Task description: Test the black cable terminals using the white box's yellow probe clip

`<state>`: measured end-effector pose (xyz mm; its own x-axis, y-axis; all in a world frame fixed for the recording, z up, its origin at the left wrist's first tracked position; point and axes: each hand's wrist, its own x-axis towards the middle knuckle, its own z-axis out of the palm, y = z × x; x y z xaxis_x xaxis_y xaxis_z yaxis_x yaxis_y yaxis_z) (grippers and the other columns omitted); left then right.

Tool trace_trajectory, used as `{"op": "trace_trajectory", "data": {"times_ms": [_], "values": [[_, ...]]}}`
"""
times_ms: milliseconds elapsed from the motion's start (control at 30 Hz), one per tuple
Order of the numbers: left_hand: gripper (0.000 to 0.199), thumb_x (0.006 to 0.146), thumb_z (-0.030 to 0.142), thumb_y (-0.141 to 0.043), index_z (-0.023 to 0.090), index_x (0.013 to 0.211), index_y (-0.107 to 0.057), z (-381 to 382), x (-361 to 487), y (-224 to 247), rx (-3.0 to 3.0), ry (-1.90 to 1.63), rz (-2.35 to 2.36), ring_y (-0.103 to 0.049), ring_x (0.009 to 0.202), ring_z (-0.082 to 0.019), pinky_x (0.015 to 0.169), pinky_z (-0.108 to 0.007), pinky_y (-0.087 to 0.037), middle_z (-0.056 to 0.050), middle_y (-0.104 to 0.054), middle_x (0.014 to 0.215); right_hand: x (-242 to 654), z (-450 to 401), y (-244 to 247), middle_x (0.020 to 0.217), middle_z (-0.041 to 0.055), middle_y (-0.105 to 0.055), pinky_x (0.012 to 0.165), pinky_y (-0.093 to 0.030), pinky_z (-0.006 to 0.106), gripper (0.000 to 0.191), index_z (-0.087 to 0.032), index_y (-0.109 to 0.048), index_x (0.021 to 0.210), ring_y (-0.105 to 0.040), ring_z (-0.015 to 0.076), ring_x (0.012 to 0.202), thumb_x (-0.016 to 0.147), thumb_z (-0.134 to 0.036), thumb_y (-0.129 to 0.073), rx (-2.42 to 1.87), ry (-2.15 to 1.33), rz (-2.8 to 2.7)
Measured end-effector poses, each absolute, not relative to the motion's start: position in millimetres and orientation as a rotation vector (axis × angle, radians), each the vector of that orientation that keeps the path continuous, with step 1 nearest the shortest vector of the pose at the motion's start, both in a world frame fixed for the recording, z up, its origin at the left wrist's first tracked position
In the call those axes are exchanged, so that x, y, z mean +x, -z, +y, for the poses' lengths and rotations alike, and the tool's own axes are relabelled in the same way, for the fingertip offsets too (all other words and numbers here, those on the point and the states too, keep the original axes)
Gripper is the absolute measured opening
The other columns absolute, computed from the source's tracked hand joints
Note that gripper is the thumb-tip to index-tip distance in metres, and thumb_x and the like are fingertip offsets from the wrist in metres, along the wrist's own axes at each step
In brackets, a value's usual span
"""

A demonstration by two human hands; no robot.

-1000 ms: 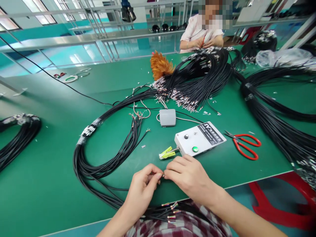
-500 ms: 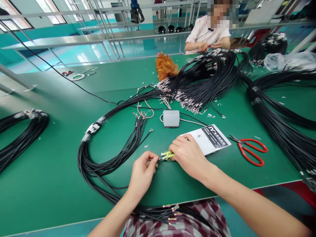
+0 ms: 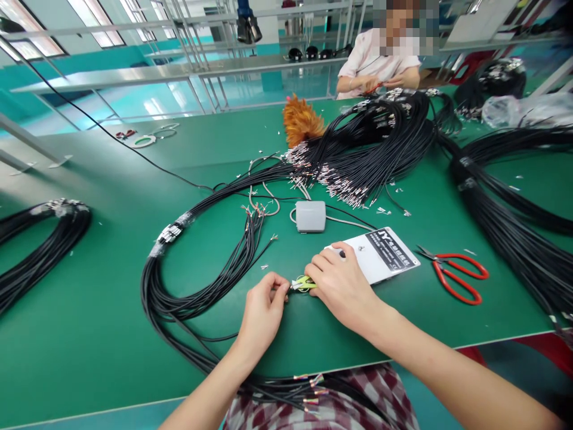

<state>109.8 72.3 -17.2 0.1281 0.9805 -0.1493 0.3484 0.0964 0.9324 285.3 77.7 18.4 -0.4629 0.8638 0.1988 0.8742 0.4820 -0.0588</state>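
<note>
My left hand (image 3: 265,307) pinches the end of a black cable near the front middle of the green table. My right hand (image 3: 338,280) is closed round a small yellow-green tool (image 3: 306,282), whose tip meets the cable end at my left fingertips. Behind my right hand lies a white device with a black label (image 3: 389,251), partly covered by the hand. A bundle of black cables (image 3: 154,292) curves round on the left, with loose stripped ends (image 3: 256,215) in the middle and more coloured wire ends (image 3: 316,391) over my lap.
Red-handled scissors (image 3: 459,275) lie at the right. A grey box (image 3: 310,216) sits mid-table. Large cable bundles (image 3: 380,137) lie behind, with others at both sides. An orange feathery bunch (image 3: 301,121) stands near a person (image 3: 380,63) across the table.
The tool and my left fingertips have shifted very slightly, and the white piece at the tool's tip shows more. The view has moved a little.
</note>
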Motion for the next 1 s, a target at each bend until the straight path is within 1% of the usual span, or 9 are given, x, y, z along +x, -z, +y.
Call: {"op": "trace_trajectory", "data": {"times_ms": [133, 200, 300, 400, 500, 667, 767, 867, 1000], "values": [[0.018, 0.086, 0.031, -0.053, 0.020, 0.074, -0.059, 71.9, 109.1, 13.1, 1.505, -0.809, 1.411, -0.046, 0.051, -0.013, 0.050, -0.022, -0.033, 0.004, -0.052, 0.059, 301.0, 60.8, -21.6, 0.105, 0.0044, -0.072, 0.101, -0.026, 0.047, 0.021, -0.021, -0.063, 0.101, -0.060, 0.0245, 0.103, 0.085, -0.031, -0.072, -1.432, 0.057, -2.384], [0.018, 0.086, 0.031, -0.053, 0.020, 0.074, -0.060, 72.1, 108.3, 11.8, 1.529, -0.806, 1.412, -0.049, 0.054, -0.014, 0.052, -0.023, -0.035, 0.003, -0.055, 0.061, 316.1, 45.4, -19.6, 0.112, 0.0035, -0.072, 0.102, -0.027, 0.045, 0.017, -0.022, -0.062, 0.106, -0.060, 0.0226, 0.106, 0.090, -0.026, -0.066, -1.421, 0.099, -2.199], [0.017, 0.086, 0.030, -0.053, 0.020, 0.074, -0.060, 72.7, 107.2, 11.3, 1.547, -0.798, 1.408, -0.049, 0.055, -0.015, 0.053, -0.023, -0.035, 0.003, -0.056, 0.061, 336.2, 19.6, -9.8, 0.112, 0.0062, -0.073, 0.098, -0.034, 0.044, 0.010, -0.021, -0.063, 0.102, -0.060, 0.0232, 0.105, 0.092, -0.018, -0.061, -1.439, 0.200, -1.943], [0.018, 0.087, 0.030, -0.053, 0.020, 0.074, -0.058, 73.4, 106.6, 11.0, 1.562, -0.784, 1.406, -0.048, 0.053, -0.015, 0.053, -0.023, -0.035, 0.004, -0.054, 0.059, 341.9, 1.2, 2.7, 0.119, 0.0084, -0.072, 0.098, -0.036, 0.045, 0.008, -0.021, -0.063, 0.098, -0.058, 0.0261, 0.112, 0.092, -0.016, -0.059, -1.447, 0.186, -1.917], [0.017, 0.086, 0.029, -0.052, 0.020, 0.073, -0.058, 73.6, 105.0, 10.5, 1.587, -0.768, 1.411, -0.050, 0.055, -0.015, 0.055, -0.024, -0.036, 0.003, -0.055, 0.060, 338.2, -4.0, 11.3, 0.115, 0.0051, -0.074, 0.100, -0.032, 0.047, 0.006, -0.022, -0.063, 0.094, -0.059, 0.0268, 0.113, 0.092, -0.017, -0.060, -1.474, 0.214, -1.915], [0.016, 0.085, 0.027, -0.052, 0.020, 0.072, -0.059, 71.4, 96.6, 10.7, 1.622, -0.768, 1.453, -0.049, 0.054, -0.015, 0.053, -0.023, -0.036, 0.003, -0.055, 0.059, 339.1, 2.3, 17.4, 0.107, 0.0007, -0.077, 0.104, -0.029, 0.049, 0.007, -0.024, -0.062, 0.089, -0.064, 0.0252, 0.105, 0.089, -0.018, -0.066, -1.483, 0.299, -1.897], [0.018, 0.085, 0.028, -0.053, 0.019, 0.070, -0.058, 69.4, 91.0, 12.0, 1.632, -0.796, 1.472, -0.051, 0.053, -0.014, 0.051, -0.023, -0.037, 0.003, -0.055, 0.058, 340.4, 3.9, 18.5, 0.105, 0.0017, -0.078, 0.104, -0.031, 0.049, 0.006, -0.023, -0.063, 0.088, -0.063, 0.0252, 0.105, 0.089, -0.018, -0.065, -1.449, 0.300, -1.858], [0.020, 0.086, 0.030, -0.053, 0.018, 0.071, -0.058, 73.5, 85.2, 12.0, 1.646, -0.840, 1.479, -0.050, 0.047, -0.012, 0.047, -0.022, -0.038, 0.004, -0.055, 0.057, 336.6, -1.8, 19.3, 0.105, 0.0058, -0.077, 0.104, -0.034, 0.049, 0.007, -0.022, -0.064, 0.092, -0.058, 0.0262, 0.112, 0.090, -0.016, -0.064, -1.390, 0.276, -1.836], [0.018, 0.092, 0.031, -0.047, 0.017, 0.086, -0.057, 107.4, 68.2, 5.7, 1.666, -1.027, 1.615, -0.047, 0.046, -0.010, 0.044, -0.022, -0.039, 0.004, -0.055, 0.065, 326.7, -17.3, 28.1, 0.107, 0.0083, -0.076, 0.105, -0.034, 0.047, 0.015, -0.020, -0.064, 0.096, -0.057, 0.0237, 0.114, 0.089, -0.008, -0.059, -1.272, 0.188, -1.925]]}}
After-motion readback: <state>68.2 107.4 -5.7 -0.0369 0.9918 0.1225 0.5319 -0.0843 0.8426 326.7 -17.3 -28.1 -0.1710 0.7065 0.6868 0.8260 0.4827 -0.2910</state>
